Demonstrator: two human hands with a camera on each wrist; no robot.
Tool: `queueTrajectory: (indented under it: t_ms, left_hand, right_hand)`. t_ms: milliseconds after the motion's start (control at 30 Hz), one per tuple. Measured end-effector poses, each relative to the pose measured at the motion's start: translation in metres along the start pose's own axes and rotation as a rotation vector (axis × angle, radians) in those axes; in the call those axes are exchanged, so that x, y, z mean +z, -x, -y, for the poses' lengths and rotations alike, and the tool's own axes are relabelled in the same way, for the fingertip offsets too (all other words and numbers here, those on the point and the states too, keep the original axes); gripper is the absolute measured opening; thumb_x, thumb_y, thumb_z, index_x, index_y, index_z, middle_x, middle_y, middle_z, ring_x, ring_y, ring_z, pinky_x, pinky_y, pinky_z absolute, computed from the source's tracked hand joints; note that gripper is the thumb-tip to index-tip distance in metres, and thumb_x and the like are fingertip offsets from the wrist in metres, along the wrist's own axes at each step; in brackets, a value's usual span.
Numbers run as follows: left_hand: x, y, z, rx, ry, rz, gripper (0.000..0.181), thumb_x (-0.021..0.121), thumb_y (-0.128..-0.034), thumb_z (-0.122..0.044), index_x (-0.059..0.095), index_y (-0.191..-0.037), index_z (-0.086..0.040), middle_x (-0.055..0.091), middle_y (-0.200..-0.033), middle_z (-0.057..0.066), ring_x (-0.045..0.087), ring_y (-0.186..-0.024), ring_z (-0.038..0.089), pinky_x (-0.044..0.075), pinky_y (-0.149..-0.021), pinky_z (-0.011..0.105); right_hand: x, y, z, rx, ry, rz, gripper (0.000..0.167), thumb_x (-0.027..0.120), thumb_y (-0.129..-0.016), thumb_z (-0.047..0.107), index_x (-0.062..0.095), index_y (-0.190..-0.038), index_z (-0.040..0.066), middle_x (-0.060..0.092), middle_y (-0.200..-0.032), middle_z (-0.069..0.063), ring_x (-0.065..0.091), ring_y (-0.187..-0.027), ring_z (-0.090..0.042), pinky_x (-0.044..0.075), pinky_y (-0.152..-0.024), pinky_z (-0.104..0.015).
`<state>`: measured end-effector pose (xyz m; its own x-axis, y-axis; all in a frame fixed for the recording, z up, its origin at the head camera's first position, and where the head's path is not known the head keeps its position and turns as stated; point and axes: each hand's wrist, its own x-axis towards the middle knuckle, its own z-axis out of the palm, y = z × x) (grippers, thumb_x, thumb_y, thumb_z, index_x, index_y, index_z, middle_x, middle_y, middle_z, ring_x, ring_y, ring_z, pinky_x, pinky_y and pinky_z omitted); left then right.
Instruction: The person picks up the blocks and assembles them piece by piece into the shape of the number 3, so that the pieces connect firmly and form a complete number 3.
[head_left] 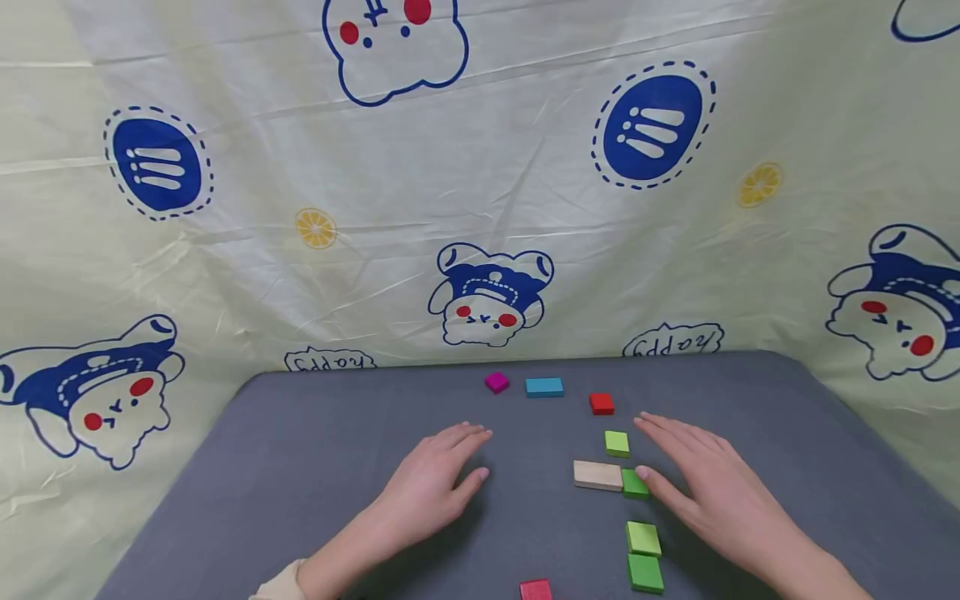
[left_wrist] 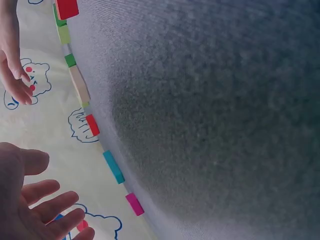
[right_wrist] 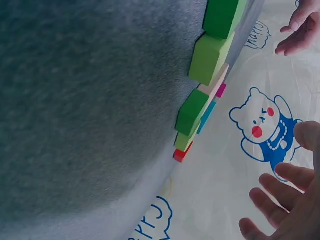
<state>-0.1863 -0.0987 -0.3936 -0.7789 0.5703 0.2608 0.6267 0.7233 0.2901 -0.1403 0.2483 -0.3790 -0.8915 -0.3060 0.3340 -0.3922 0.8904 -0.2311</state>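
At the near edge of the head view, a pinkish-red block (head_left: 536,590) is cut off by the frame. To its right, a near green block (head_left: 646,573) is set against a near lime block (head_left: 643,538), their edges touching. The left hand (head_left: 433,477), a pale sleeve (head_left: 281,583) at its wrist, is held over the worktop (head_left: 315,450), left of the blocks; its fingers are extended, the thumb is spread apart, and nothing is gripped. The right hand (head_left: 708,483) is held likewise on the other side, fingers extended, thumb parted, nothing gripped. Its thumb tip is seen overlapping a middle green block (head_left: 635,483), though contact cannot be confirmed from this angle. Against that block's left end, a pale wooden block (head_left: 597,475) is laid. Just beyond, between the two hands, a far lime block (head_left: 617,443) is placed, followed by a red block (head_left: 602,404). Farther back and leftward, a blue block (head_left: 544,387) and a magenta block (head_left: 497,382) are found near the far edge, behind which a printed sheet (head_left: 525,183) is hung
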Motion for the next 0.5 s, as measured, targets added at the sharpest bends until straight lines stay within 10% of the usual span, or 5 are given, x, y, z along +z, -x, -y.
queueTrajectory:
  t_ms: [500]
  left_hand:
    - [0.02,-0.022,-0.004,-0.031,0.211,0.05,0.043,0.064,-0.0965,-0.031,0.059,-0.135,-0.013,0.059,-0.133,-0.003,0.051,-0.125,0.016,0.042,-0.102,0.044]
  right_hand:
    - [0.0,0.009,-0.007,0.082,-0.103,0.051,0.049,0.064,-0.095,0.041,0.056,-0.138,0.018,0.056,-0.135,-0.005,0.05,-0.123,-0.031,0.039,-0.095,-0.06]
